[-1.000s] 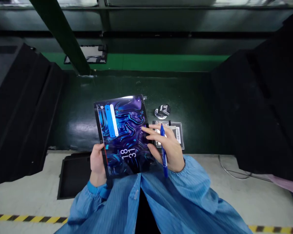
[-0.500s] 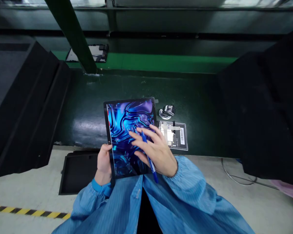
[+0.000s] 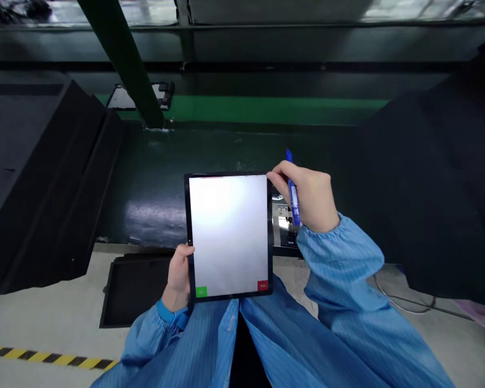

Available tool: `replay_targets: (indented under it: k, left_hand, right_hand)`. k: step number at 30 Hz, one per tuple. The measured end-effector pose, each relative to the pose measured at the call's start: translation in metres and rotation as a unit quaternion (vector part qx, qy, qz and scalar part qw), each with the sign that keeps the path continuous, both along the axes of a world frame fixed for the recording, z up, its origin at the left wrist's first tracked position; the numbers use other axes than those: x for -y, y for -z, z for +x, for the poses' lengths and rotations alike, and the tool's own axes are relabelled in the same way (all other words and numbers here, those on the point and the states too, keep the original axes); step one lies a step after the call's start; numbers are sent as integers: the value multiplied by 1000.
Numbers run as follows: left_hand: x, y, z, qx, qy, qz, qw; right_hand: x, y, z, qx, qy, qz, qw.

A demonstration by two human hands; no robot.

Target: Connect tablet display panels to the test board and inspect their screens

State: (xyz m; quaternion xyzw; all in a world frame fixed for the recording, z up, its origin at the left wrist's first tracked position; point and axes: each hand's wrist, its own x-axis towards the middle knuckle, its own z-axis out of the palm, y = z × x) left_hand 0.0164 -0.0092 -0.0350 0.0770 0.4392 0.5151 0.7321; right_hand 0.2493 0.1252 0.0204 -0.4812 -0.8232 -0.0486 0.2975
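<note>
A tablet (image 3: 228, 231) is held upright in front of me, its screen white with a green box at the lower left and a red box at the lower right. My left hand (image 3: 179, 274) grips its lower left edge, thumb on the bezel and fingers hidden behind. At the upper right corner, the fingertips of my right hand (image 3: 307, 196) touch the tablet's edge. That hand also keeps a blue pen (image 3: 293, 196) tucked between its fingers, pointing away from me. Behind the right hand, a circuit board in a printed frame (image 3: 283, 223) lies partly covered on the bench.
The dark green bench (image 3: 153, 178) runs across in front. Stacked black trays (image 3: 44, 188) stand at the left and a black stack (image 3: 412, 178) at the right. A green post (image 3: 125, 59) rises beside an opened device (image 3: 161, 96). Below lies a black tray (image 3: 135, 291).
My right hand has moved from over the screen to the tablet's upper right corner, pen still in it. The screen has turned from a blue-purple picture to white. The tablet has shifted slightly right.
</note>
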Motion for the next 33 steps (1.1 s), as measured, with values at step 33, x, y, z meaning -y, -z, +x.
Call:
replay_targets:
  k: [33]
  left_hand:
    - [22,-17,0,51,-36,28,998]
  right_hand:
    - [134,-49,17,-164,-137,-187,959]
